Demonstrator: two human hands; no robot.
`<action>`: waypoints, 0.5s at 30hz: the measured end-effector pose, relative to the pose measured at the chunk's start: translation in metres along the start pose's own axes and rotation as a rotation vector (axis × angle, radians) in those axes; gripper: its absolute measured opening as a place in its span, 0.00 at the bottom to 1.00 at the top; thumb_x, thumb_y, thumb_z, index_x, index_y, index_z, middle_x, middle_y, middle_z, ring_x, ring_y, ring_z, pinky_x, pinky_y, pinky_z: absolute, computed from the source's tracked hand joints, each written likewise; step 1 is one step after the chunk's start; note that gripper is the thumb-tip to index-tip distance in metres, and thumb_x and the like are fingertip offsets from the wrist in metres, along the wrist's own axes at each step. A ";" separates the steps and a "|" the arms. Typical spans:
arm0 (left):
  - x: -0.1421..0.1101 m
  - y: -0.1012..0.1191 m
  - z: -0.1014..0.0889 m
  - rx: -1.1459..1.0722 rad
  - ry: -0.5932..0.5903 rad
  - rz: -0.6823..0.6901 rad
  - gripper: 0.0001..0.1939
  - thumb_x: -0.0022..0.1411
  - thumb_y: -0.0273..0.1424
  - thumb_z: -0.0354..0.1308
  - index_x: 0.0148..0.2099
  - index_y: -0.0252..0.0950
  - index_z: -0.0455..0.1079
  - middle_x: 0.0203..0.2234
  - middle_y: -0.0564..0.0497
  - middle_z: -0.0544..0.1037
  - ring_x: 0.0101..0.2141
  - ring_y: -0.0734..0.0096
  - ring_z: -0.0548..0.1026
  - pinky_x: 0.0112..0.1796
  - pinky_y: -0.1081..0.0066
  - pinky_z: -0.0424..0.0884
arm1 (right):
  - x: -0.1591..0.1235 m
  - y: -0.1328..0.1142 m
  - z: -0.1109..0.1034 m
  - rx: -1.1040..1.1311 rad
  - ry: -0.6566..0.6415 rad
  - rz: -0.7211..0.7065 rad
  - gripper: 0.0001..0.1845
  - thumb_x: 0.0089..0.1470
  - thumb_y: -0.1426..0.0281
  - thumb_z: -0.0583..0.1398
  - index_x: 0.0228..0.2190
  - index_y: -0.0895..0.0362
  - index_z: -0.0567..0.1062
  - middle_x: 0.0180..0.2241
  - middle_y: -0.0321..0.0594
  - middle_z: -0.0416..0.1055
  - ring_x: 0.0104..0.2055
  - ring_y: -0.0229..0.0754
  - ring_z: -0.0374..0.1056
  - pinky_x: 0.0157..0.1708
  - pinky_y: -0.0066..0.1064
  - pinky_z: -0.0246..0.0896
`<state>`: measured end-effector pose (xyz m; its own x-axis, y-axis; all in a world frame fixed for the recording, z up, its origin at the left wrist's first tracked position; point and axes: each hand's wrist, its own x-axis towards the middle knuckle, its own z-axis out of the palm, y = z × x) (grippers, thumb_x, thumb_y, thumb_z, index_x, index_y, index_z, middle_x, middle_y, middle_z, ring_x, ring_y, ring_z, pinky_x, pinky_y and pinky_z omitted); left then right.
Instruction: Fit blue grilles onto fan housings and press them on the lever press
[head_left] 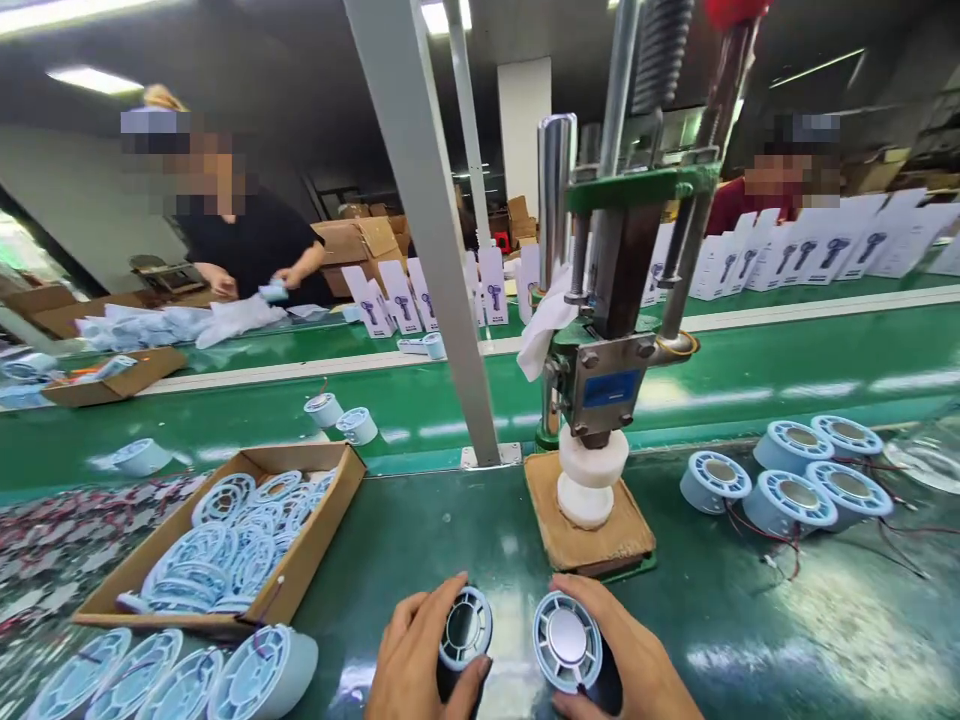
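green bench (450, 560), cardboard box (315, 560) of grilles (240, 540)

A cardboard box (315, 560) sits beside a press (607, 330).

Bright overhead fluorescent tubes (90, 78) light the scene evenly. White glare streaks the glossy green bench (787, 640) and conveyor belt (750, 385). Wide-angle distortion bends and blurs the edges; the left corner smears; shadows are soft.
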<state>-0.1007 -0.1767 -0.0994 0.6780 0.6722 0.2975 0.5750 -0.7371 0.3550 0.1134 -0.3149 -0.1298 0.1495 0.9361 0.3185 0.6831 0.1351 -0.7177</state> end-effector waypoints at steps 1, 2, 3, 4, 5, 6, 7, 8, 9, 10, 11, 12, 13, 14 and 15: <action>0.004 0.006 0.001 -0.022 -0.033 0.010 0.28 0.61 0.31 0.59 0.63 0.45 0.61 0.50 0.48 0.76 0.50 0.58 0.72 0.48 0.61 0.74 | -0.003 0.001 -0.002 -0.015 0.032 0.011 0.41 0.43 0.79 0.61 0.60 0.58 0.63 0.59 0.45 0.64 0.61 0.43 0.63 0.60 0.27 0.60; 0.007 0.011 0.002 -0.048 -0.058 0.022 0.29 0.60 0.30 0.60 0.63 0.44 0.62 0.50 0.48 0.76 0.50 0.59 0.72 0.49 0.62 0.74 | -0.004 0.001 -0.003 -0.029 0.065 0.013 0.41 0.43 0.79 0.61 0.60 0.58 0.63 0.58 0.45 0.65 0.61 0.43 0.64 0.60 0.28 0.61; 0.009 0.017 0.004 -0.074 -0.074 0.034 0.30 0.59 0.28 0.60 0.63 0.45 0.62 0.49 0.48 0.76 0.50 0.59 0.72 0.49 0.62 0.73 | -0.005 0.001 -0.003 -0.044 0.096 0.004 0.41 0.43 0.79 0.61 0.60 0.57 0.62 0.58 0.44 0.66 0.60 0.43 0.65 0.59 0.28 0.62; 0.011 0.022 0.006 -0.098 -0.075 0.041 0.32 0.57 0.26 0.60 0.63 0.45 0.61 0.49 0.48 0.76 0.50 0.58 0.72 0.49 0.62 0.73 | -0.006 0.001 -0.003 -0.061 0.123 -0.012 0.41 0.43 0.78 0.61 0.60 0.57 0.62 0.58 0.44 0.66 0.59 0.43 0.66 0.58 0.28 0.63; 0.011 0.025 0.009 -0.115 -0.067 0.045 0.35 0.55 0.24 0.61 0.64 0.46 0.61 0.50 0.49 0.76 0.50 0.58 0.71 0.49 0.61 0.72 | -0.006 0.001 -0.003 -0.080 0.143 -0.033 0.40 0.44 0.78 0.61 0.60 0.57 0.61 0.57 0.44 0.66 0.59 0.42 0.66 0.57 0.27 0.64; 0.011 0.028 0.011 -0.128 -0.057 0.053 0.37 0.53 0.23 0.61 0.64 0.46 0.60 0.51 0.49 0.76 0.51 0.57 0.71 0.50 0.61 0.72 | -0.007 0.002 -0.003 -0.100 0.161 -0.050 0.40 0.45 0.77 0.62 0.60 0.58 0.61 0.57 0.44 0.67 0.58 0.42 0.67 0.57 0.27 0.65; 0.011 0.029 0.014 -0.136 -0.050 0.063 0.39 0.52 0.22 0.62 0.65 0.47 0.59 0.53 0.49 0.74 0.52 0.56 0.70 0.51 0.60 0.71 | -0.008 0.003 -0.002 -0.120 0.175 -0.064 0.39 0.45 0.77 0.62 0.60 0.58 0.61 0.57 0.44 0.67 0.57 0.43 0.68 0.56 0.27 0.65; 0.010 0.029 0.015 -0.140 -0.040 0.070 0.41 0.50 0.22 0.63 0.65 0.48 0.58 0.55 0.50 0.73 0.53 0.55 0.69 0.52 0.59 0.70 | -0.009 0.004 -0.001 -0.139 0.183 -0.073 0.39 0.45 0.76 0.62 0.60 0.58 0.62 0.56 0.44 0.68 0.57 0.43 0.68 0.55 0.27 0.66; 0.010 0.029 0.017 -0.140 -0.030 0.074 0.42 0.50 0.23 0.64 0.65 0.49 0.58 0.57 0.50 0.71 0.54 0.55 0.68 0.53 0.58 0.69 | -0.010 0.005 -0.001 -0.154 0.185 -0.076 0.38 0.46 0.76 0.62 0.59 0.57 0.62 0.56 0.44 0.68 0.57 0.44 0.68 0.55 0.27 0.67; 0.010 0.028 0.017 -0.136 -0.021 0.072 0.42 0.49 0.24 0.65 0.65 0.49 0.58 0.58 0.50 0.70 0.55 0.54 0.67 0.54 0.57 0.68 | -0.010 0.005 -0.001 -0.164 0.186 -0.080 0.38 0.46 0.76 0.62 0.59 0.57 0.62 0.56 0.45 0.68 0.56 0.45 0.69 0.54 0.28 0.68; 0.010 0.028 0.017 -0.129 -0.016 0.062 0.41 0.49 0.25 0.67 0.64 0.49 0.60 0.58 0.49 0.70 0.56 0.53 0.66 0.54 0.56 0.67 | -0.011 0.005 -0.001 -0.171 0.189 -0.083 0.38 0.46 0.76 0.62 0.59 0.57 0.62 0.56 0.45 0.68 0.56 0.45 0.69 0.54 0.27 0.68; 0.010 0.029 0.016 -0.118 -0.016 0.042 0.40 0.49 0.27 0.68 0.63 0.48 0.62 0.57 0.48 0.71 0.56 0.51 0.66 0.54 0.55 0.67 | -0.011 0.005 -0.002 -0.178 0.194 -0.089 0.38 0.46 0.76 0.62 0.59 0.57 0.61 0.56 0.44 0.68 0.56 0.44 0.69 0.54 0.27 0.68; 0.011 0.030 0.015 -0.104 -0.019 0.014 0.38 0.48 0.29 0.69 0.62 0.47 0.64 0.56 0.47 0.71 0.55 0.50 0.67 0.54 0.54 0.67 | -0.011 0.003 -0.003 -0.183 0.201 -0.096 0.39 0.45 0.76 0.62 0.59 0.57 0.60 0.56 0.44 0.69 0.56 0.44 0.69 0.54 0.26 0.68; 0.012 0.032 0.013 -0.087 -0.024 -0.021 0.37 0.47 0.30 0.70 0.60 0.46 0.66 0.55 0.46 0.72 0.54 0.48 0.67 0.53 0.53 0.67 | -0.011 0.002 -0.004 -0.189 0.212 -0.106 0.39 0.45 0.76 0.62 0.59 0.57 0.59 0.55 0.44 0.69 0.56 0.43 0.69 0.54 0.25 0.67; 0.013 0.034 0.012 -0.073 -0.032 -0.054 0.35 0.47 0.31 0.70 0.59 0.45 0.68 0.53 0.45 0.73 0.53 0.48 0.68 0.51 0.52 0.68 | -0.010 0.001 -0.006 -0.194 0.222 -0.114 0.39 0.45 0.76 0.62 0.59 0.57 0.58 0.55 0.44 0.69 0.56 0.42 0.69 0.54 0.24 0.67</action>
<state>-0.0671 -0.1942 -0.0936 0.6618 0.7073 0.2484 0.5771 -0.6922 0.4333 0.1166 -0.3263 -0.1301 0.2023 0.8219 0.5325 0.8247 0.1504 -0.5453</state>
